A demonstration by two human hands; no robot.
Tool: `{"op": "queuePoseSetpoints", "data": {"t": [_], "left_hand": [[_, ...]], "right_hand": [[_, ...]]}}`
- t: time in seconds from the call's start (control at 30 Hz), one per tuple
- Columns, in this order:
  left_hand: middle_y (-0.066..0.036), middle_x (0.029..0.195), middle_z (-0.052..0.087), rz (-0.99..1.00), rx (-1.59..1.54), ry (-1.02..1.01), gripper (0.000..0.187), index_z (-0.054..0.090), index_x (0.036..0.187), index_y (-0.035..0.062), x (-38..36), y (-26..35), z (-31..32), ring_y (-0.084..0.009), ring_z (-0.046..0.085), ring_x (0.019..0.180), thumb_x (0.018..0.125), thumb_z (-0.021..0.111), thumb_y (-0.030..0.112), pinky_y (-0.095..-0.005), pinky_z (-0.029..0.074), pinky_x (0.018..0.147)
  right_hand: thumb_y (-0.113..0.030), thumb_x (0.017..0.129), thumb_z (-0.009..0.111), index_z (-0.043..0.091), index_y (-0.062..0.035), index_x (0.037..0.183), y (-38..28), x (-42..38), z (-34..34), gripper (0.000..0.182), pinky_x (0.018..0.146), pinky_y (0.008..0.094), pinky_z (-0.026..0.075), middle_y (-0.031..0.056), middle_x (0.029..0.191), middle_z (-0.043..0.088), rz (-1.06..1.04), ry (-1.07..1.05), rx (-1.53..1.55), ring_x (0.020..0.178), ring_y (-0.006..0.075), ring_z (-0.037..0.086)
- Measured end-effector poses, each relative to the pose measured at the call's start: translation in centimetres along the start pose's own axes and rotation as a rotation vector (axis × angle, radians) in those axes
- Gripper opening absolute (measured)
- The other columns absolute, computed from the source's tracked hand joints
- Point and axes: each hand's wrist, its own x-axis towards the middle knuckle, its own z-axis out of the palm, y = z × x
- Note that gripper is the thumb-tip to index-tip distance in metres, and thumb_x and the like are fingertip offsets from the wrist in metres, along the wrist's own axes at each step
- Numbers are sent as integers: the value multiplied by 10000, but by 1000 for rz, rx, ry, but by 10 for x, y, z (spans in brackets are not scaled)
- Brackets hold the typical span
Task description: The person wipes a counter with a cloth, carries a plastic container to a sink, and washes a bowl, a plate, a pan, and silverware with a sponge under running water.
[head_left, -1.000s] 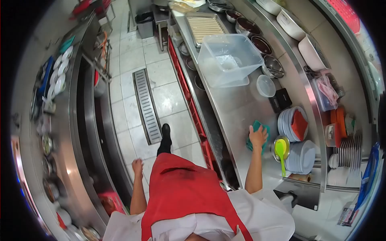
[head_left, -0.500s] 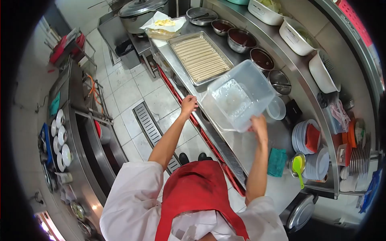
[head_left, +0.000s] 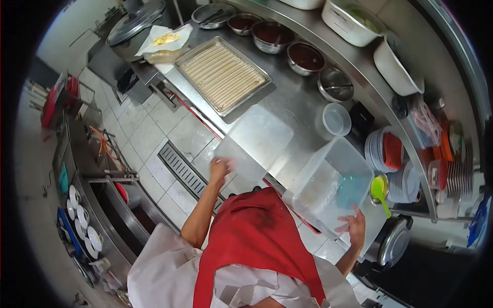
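Observation:
My left hand (head_left: 221, 168) grips the near left corner of a translucent plastic piece (head_left: 262, 128), which looks like a lid or shallow bin and is tilted over the counter's front edge. At the right, a clear deep container (head_left: 321, 179) sits at the counter edge, and a teal cloth shows through its wall. Beside that container's near right side is my right hand (head_left: 353, 226), its fingers spread; whether they touch the wall is hard to tell. A metal tray of pale strips (head_left: 221, 77) lies beyond the translucent piece.
Several metal bowls (head_left: 306, 56) line the back of the steel counter (head_left: 287, 97). A round clear tub (head_left: 336, 119), stacked plates (head_left: 377, 149) and a bowl with a green spoon (head_left: 379, 189) stand right. White bins (head_left: 352, 21) occupy the shelf above. A drain grate (head_left: 185, 169) crosses the floor.
The clear container has moved right and toward me, and my right hand's fingers have spread. A separate translucent piece now shows in my left hand. The view has shifted to the right.

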Motion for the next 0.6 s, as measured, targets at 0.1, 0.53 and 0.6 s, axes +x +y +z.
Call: {"op": "queuePoseSetpoints", "data": {"t": [0.1, 0.53, 0.6], "left_hand": [[-262, 1035, 609, 40, -43, 97, 92, 425, 966, 20, -95, 59, -83, -370, 648, 888, 875, 420, 3, -433, 562, 767], [-117, 991, 579, 209, -151, -46, 162, 496, 1003, 20, -180, 141, 7, -282, 641, 906, 900, 569, 121, -411, 531, 821], [-66, 880, 553, 205, -93, -103, 172, 498, 997, 16, -173, 128, 55, -244, 638, 866, 905, 570, 141, -371, 550, 760]], "right_hand": [[-84, 811, 453, 318, -1, 1370, -8, 15, 37, 582, 475, 325, 539, 242, 905, 643, -81, -60, -18, 553, 308, 647], [-360, 970, 423, 329, -25, 1382, -58, 55, 141, 540, 647, 311, 531, 203, 1074, 602, -194, -197, 80, 762, 220, 660], [-357, 972, 418, 335, -23, 1378, -49, 60, 140, 532, 671, 308, 528, 200, 1128, 573, -229, -149, 201, 828, 214, 647]]}}
